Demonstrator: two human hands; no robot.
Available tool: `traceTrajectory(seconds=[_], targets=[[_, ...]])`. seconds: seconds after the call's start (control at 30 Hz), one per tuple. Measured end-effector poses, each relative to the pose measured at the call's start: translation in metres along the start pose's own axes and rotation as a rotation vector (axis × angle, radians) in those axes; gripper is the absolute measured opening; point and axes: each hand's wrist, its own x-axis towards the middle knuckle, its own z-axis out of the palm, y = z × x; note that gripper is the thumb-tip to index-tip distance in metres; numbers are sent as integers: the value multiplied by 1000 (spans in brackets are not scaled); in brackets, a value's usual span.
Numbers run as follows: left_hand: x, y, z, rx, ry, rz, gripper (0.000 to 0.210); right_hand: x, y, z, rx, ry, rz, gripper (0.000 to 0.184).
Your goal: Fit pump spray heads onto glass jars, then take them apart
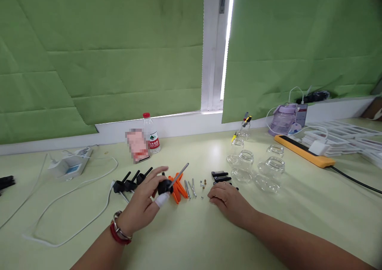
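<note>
My left hand [146, 200], with a white cover on the thumb, is closed on a black pump head [165, 186] whose metal tube [180, 174] points up to the right. Just beyond it lie orange plastic pieces [178, 188]. Similar black pump heads [130, 185] lie in a row left of this hand. My right hand [231, 203] rests on the table with its fingers curled, and its fingertips are hidden. It partly covers the black parts with springs [222, 179]. Between the hands are metal rods [191, 188] and tiny metal pieces [203, 183].
Several clear jars [244, 168] stand right of centre. Screwdrivers [245, 122] stick out of one jar behind. A water bottle [154, 136], blurred pink item [138, 144], power strip [74, 163] and loose cable are at left. An orange-black bar [304, 151], purple jug [282, 120] and white frames [343, 136] lie right.
</note>
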Motion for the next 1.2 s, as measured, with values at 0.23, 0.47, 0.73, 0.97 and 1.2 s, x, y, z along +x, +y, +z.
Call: traceTrajectory(seconds=[0.23, 0.47, 0.73, 0.97, 1.2], targets=[[-6, 30, 23, -848, -498, -480, 27, 2, -2, -7, 676, 50, 326, 13], [-8, 12, 53, -1086, -527, -788, 35, 3, -4, -6, 1089, -16, 376, 22], [-2, 11, 55, -1168, -444, -893, 29, 3, -1, 0, 1112, -8, 478, 29], [-6, 4, 57, -1122, -384, -871, 44, 3, 0, -1, 1133, -30, 505, 27], [-2, 4, 59, -851, -373, -731, 27, 4, -3, -3, 1159, -18, 535, 32]])
